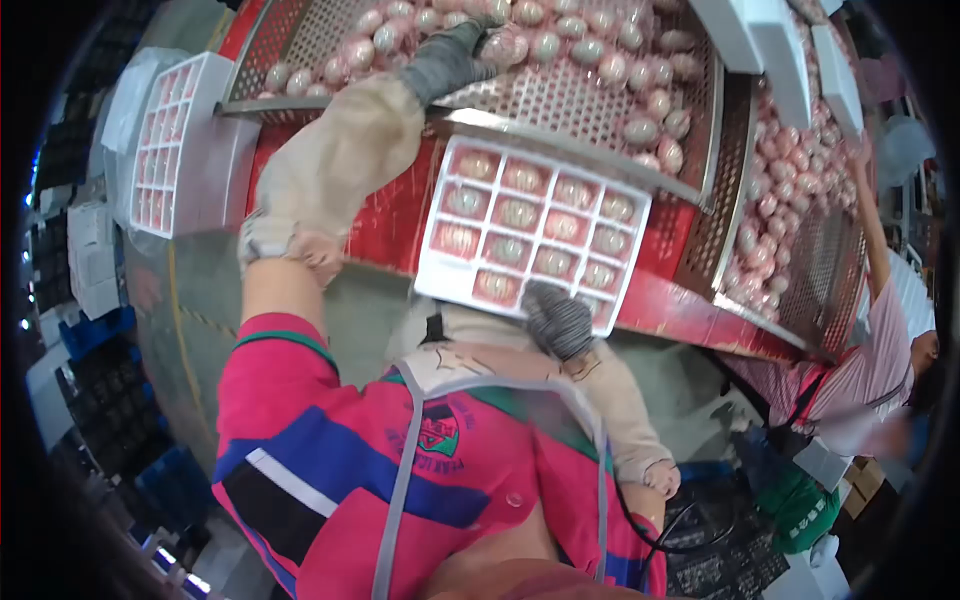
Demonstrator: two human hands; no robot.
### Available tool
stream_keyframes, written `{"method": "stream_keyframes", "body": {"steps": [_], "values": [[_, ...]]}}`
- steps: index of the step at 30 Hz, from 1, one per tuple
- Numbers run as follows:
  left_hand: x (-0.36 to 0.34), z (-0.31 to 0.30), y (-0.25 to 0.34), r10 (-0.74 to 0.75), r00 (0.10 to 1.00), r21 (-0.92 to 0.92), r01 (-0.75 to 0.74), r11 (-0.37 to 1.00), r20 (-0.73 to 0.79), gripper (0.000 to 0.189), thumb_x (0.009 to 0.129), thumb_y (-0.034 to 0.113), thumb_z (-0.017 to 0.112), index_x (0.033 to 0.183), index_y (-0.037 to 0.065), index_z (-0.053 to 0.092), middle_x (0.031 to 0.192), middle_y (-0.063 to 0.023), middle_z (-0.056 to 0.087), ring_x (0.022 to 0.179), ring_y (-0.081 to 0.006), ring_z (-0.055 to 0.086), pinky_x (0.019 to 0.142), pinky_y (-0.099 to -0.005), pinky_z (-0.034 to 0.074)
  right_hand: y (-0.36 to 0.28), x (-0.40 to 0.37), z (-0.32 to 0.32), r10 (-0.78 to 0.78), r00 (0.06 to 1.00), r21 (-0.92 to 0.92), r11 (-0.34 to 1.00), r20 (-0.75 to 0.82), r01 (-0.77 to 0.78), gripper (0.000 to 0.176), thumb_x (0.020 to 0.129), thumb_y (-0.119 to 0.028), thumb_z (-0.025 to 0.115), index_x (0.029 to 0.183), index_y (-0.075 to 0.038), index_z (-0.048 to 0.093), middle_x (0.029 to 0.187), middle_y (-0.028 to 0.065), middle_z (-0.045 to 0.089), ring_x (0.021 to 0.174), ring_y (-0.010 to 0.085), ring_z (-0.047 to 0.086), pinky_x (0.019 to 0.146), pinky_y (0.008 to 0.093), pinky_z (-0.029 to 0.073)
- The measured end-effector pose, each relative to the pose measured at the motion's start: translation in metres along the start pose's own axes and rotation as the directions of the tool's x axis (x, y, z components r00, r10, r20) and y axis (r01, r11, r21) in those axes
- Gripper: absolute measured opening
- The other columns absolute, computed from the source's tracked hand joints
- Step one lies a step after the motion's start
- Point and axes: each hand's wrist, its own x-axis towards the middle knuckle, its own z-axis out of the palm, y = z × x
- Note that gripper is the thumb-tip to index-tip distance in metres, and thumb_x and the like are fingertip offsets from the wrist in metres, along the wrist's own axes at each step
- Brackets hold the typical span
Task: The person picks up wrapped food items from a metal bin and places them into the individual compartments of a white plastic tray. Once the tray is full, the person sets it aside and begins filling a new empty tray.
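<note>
My left hand [455, 62], in a dark grey glove, reaches into a perforated metal tray [490, 105] and has its fingers at a wrapped egg [504, 47]. Many more wrapped eggs [545, 46] lie around it. A white box with compartments [440, 275] stands tilted against the tray's front edge, with wrapped eggs in most compartments. The lower left compartment holds no egg. My right hand [560, 320], in a grey knitted glove, is at the box's lower edge, over a bottom compartment; what its fingers hold is hidden.
Stacked white boxes [205, 150] of eggs stand at the left. On the right, a second metal tray [820, 270] holds many eggs, and a co-worker's arm [872, 220] reaches toward it. White foam pieces [780, 60] stand between the trays. The red bench edge [385, 215] runs across.
</note>
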Motion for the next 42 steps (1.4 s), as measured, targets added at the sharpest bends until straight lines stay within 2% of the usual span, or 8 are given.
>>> {"method": "stream_keyframes", "body": {"steps": [4,5,6,15,21,33,38,42], "values": [[-0.131,-0.011,0.059,0.252,0.933,-0.287,-0.175,0.942,0.258,0.054,0.073,0.024,0.077,0.118,0.006,0.053,0.102,-0.011,0.061,0.094,-0.0263,0.06,0.081,-0.0362,0.05,-0.017,0.0,-0.017,0.13,0.991,0.141,0.982,-0.001,-0.129,0.022,0.085,-0.019,0.061,0.101,-0.004,0.065,0.091,0.0167,0.067,0.081,0.0304,0.066,0.07,0.0371,0.053],[-0.168,0.027,0.024,0.542,0.84,-0.161,-0.535,0.829,-0.005,0.05,0.073,0.021,0.076,0.116,0.007,0.055,0.104,-0.0107,0.06,0.094,-0.0284,0.06,0.078,-0.0386,0.05,-0.025,0.004,-0.018,0.177,0.984,0.154,0.973,-0.004,-0.174,0.021,0.085,-0.018,0.062,0.1,-0.004,0.065,0.09,0.0167,0.067,0.08,0.0307,0.066,0.069,0.0369,0.053],[-0.198,0.042,0.016,0.556,0.828,-0.156,-0.542,0.826,0.068,0.049,0.074,0.019,0.074,0.117,0.008,0.055,0.107,-0.0112,0.059,0.097,-0.0306,0.059,0.082,-0.0401,0.049,-0.036,0.008,-0.019,0.158,0.986,0.133,0.98,-0.061,-0.149,0.023,0.085,-0.022,0.061,0.102,-0.007,0.065,0.088,0.0155,0.067,0.074,0.0299,0.066,0.064,0.0379,0.053],[-0.288,0.04,-0.017,0.374,0.921,-0.26,-0.337,0.905,0.106,0.048,0.065,0.026,0.079,0.106,0.006,0.062,0.118,-0.0188,0.054,0.106,-0.0358,0.054,0.091,-0.0417,0.044,-0.107,0.039,0.024,0.295,0.921,-0.194,0.949,0.255,-0.25,0.044,0.085,-0.036,0.061,0.119,-0.008,0.056,0.081,0.015,0.067,0.071,0.0319,0.066,0.06,0.041,0.05],[-0.287,0.038,-0.012,0.284,0.921,0.002,-0.295,0.956,0.266,0.042,0.07,0.034,0.07,0.105,0.011,0.065,0.14,-0.0182,0.037,0.127,-0.0379,0.035,0.099,-0.0509,0.031,-0.102,0.05,0.038,0.315,0.892,-0.29,0.931,0.325,-0.223,0.045,0.086,-0.044,0.055,0.115,-0.009,0.057,0.078,0.0135,0.067,0.069,0.0309,0.065,0.06,0.0446,0.049],[-0.28,0.059,-0.01,0.356,0.892,0.243,-0.424,0.873,0.279,0.03,0.065,0.026,0.068,0.083,0.003,0.064,0.139,-0.0211,0.039,0.133,-0.035,0.032,0.098,-0.0492,0.031,-0.096,0.073,0.064,0.083,0.946,-0.516,0.851,0.313,0.096,0.03,0.084,-0.034,0.056,0.096,-0.007,0.056,0.075,0.0147,0.065,0.068,0.0318,0.065,0.056,0.0464,0.049],[-0.28,0.075,-0.008,0.261,0.933,0.253,-0.322,0.912,0.247,0.028,0.066,0.024,0.066,0.081,0.0,0.063,0.141,-0.0158,0.039,0.133,-0.0299,0.034,0.099,-0.049,0.031,-0.107,0.087,0.048,0.252,0.769,-0.461,0.885,0.588,0.062,0.028,0.088,-0.032,0.05,0.09,-0.005,0.058,0.077,0.017,0.066,0.071,0.032,0.066,0.06,0.0464,0.05],[-0.283,0.082,-0.013,0.167,0.943,0.286,-0.251,0.925,0.288,0.027,0.07,0.026,0.067,0.091,0.009,0.067,0.142,-0.0157,0.038,0.132,-0.0318,0.034,0.099,-0.0498,0.03,-0.086,0.054,0.004,0.129,0.98,0.008,0.991,0.153,-0.131,0.042,0.09,-0.037,0.048,0.115,-0.005,0.057,0.095,0.0167,0.066,0.085,0.0298,0.065,0.071,0.0405,0.051]]}}
